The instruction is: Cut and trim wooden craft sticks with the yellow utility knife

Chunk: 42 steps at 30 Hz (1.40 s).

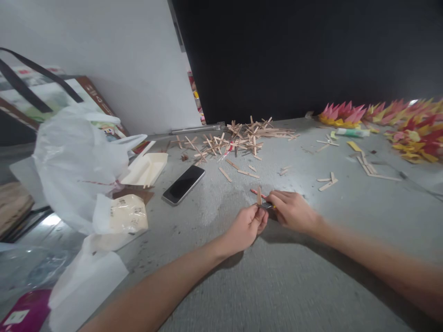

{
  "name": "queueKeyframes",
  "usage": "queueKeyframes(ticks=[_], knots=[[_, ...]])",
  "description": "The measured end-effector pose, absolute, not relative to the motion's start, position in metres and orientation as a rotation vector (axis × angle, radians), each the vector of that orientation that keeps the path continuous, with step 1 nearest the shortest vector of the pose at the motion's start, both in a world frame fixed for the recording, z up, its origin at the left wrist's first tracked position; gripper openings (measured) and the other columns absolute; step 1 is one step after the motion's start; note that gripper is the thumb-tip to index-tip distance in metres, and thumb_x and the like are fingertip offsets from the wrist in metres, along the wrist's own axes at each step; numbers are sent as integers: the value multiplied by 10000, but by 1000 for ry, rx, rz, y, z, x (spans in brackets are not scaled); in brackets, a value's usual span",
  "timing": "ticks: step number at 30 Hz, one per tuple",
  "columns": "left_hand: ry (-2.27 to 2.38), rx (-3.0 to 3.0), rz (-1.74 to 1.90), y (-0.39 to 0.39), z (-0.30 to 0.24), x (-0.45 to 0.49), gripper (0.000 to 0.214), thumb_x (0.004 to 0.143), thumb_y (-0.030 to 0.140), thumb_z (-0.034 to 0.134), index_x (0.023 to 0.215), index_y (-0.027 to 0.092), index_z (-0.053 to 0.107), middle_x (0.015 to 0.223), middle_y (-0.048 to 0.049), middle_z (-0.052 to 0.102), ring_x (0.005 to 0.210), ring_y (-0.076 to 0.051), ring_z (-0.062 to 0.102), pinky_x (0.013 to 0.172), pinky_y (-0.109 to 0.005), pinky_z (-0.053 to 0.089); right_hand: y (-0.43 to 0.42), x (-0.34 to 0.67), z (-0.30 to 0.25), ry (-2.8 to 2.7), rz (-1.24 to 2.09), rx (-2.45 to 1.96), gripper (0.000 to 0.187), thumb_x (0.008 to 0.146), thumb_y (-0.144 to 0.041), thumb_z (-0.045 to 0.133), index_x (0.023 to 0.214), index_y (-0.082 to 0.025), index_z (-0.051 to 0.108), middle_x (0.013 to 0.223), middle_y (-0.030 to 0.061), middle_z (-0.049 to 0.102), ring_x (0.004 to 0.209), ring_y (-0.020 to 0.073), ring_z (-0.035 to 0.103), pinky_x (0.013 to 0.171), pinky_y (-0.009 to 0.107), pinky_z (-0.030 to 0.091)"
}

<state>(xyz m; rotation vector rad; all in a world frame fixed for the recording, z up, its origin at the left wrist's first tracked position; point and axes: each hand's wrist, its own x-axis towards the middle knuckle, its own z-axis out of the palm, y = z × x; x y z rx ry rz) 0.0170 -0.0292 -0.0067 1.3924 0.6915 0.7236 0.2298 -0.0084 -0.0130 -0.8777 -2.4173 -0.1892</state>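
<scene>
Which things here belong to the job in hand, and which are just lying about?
Likely the job:
left hand
right hand
held stick
red item
stick pile

Likely just lying about:
phone
tray
plastic bag
tube

Stick in left fingers, perhaps red tool in right fingers

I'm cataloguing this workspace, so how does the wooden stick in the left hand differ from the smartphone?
The wooden stick is pale and narrow; the smartphone is dark-screened and wider. The stick juts from the left hand; the smartphone lies flat on the gray surface. Both are elongated.
</scene>
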Motion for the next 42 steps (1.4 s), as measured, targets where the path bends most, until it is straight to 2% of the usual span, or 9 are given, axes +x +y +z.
queueKeyframes(ticks=[7,11,15,21,28,35,42], knots=[[663,1346,714,-29,-9,15,459,1033,622,435,830,210,418,620,91,308,517,-83,247,511,-248,205,-6,237,-13,-2432,-198,-895,221,872,-14,421,922,-210,510,767,24,580,648,182,501,610,302,329],[725,1426,727,-29,-14,16,489,1040,635,403,820,199,443,647,58,378,553,-95,317,533,-246,258,-6,232,-13,-2432,-160,-898,239,833,-4,428,919,-213,507,773,27,586,657,183,512,610,301,335],[729,1444,719,-29,-12,16,490,1040,634,400,819,199,443,631,65,360,541,-94,308,530,-251,253,-6,227,-10,-2425,-151,-869,262,799,1,431,928,-212,512,782,30,597,653,182,514,605,299,335],[679,1367,734,-29,-12,15,457,1048,618,409,859,203,435,644,80,335,530,-85,269,519,-247,228,-5,235,-11,-2444,-211,-904,192,893,-36,434,924,-210,508,770,27,585,652,182,509,607,304,336],[734,1457,716,-29,-14,17,491,1041,641,386,830,200,438,660,55,378,561,-98,326,543,-255,269,-7,228,-9,-2425,-196,-867,237,843,-9,429,940,-206,517,780,31,588,660,184,520,612,298,346],[693,1382,732,-31,-8,16,460,1050,614,401,843,204,429,656,72,339,546,-91,280,533,-249,239,-6,236,-8,-2438,-208,-869,181,923,-51,439,932,-208,529,768,25,590,643,178,525,600,296,343],[718,1519,714,-31,-9,15,460,1067,580,362,812,204,432,665,45,398,572,-105,333,566,-256,293,-7,235,-12,-2440,-163,-876,225,858,-15,433,921,-209,527,768,27,586,645,182,516,595,298,346]])
